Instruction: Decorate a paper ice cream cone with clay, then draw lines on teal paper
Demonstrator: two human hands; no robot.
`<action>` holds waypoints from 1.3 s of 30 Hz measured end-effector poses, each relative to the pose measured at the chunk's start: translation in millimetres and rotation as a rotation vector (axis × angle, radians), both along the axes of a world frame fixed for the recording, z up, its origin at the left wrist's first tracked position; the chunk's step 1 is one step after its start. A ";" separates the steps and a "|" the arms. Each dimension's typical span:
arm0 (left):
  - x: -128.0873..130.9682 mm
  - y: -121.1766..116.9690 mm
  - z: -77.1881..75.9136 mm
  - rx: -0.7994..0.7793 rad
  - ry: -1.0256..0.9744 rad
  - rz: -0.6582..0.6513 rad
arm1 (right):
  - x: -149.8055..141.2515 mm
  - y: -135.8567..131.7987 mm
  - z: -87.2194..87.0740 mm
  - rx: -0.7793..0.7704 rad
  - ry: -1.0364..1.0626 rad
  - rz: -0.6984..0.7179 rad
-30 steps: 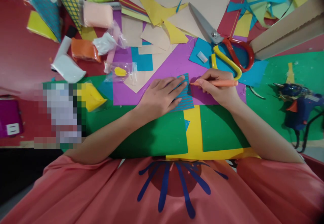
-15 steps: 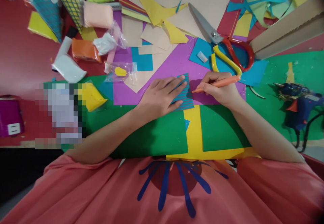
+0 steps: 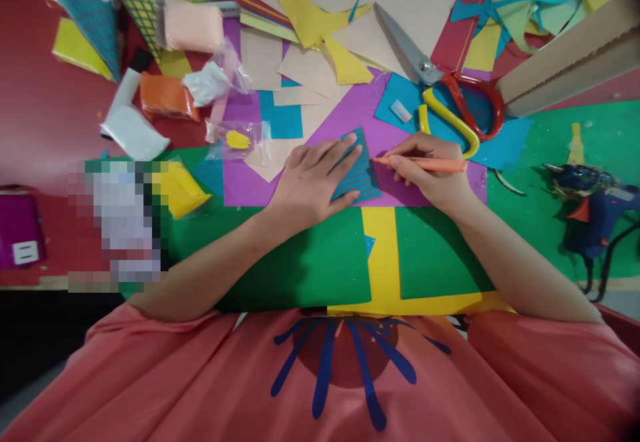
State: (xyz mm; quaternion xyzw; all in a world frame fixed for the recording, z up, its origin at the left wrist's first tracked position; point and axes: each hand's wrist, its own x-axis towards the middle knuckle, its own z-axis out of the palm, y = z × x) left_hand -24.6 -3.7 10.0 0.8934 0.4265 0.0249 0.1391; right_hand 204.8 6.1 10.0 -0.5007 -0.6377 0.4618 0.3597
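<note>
My left hand [image 3: 317, 179] lies flat with fingers spread across a blue piece of paper [image 3: 363, 175] marked with dark stripes, pressing it onto a purple sheet [image 3: 325, 137]. Part of the striped piece is hidden under the fingers. My right hand [image 3: 430, 172] is closed round an orange marker [image 3: 435, 163], whose tip points left at the right edge of the striped piece. Above the right hand, large scissors [image 3: 425, 69] with red and yellow handles lie on a blue sheet [image 3: 387, 109], beside a small whitish eraser-like block [image 3: 401, 111].
Packets of orange clay [image 3: 169, 95], pale pink clay [image 3: 194, 25] and yellow clay [image 3: 180, 189] lie left, near paper cones [image 3: 93, 25]. A blue glue gun [image 3: 595, 219] with its cord is at right. A cardboard piece [image 3: 565, 55] and paper scraps [image 3: 520, 2] are at upper right.
The striped piece has moved slightly up and left and turned a little. My left hand has shifted up with it. The marker tip has moved up and left, and its body lies flatter.
</note>
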 end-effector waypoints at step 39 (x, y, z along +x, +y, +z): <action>0.6 -1.0 -1.3 0.050 0.006 -0.037 | 3.2 1.8 2.3 0.056 -0.090 0.120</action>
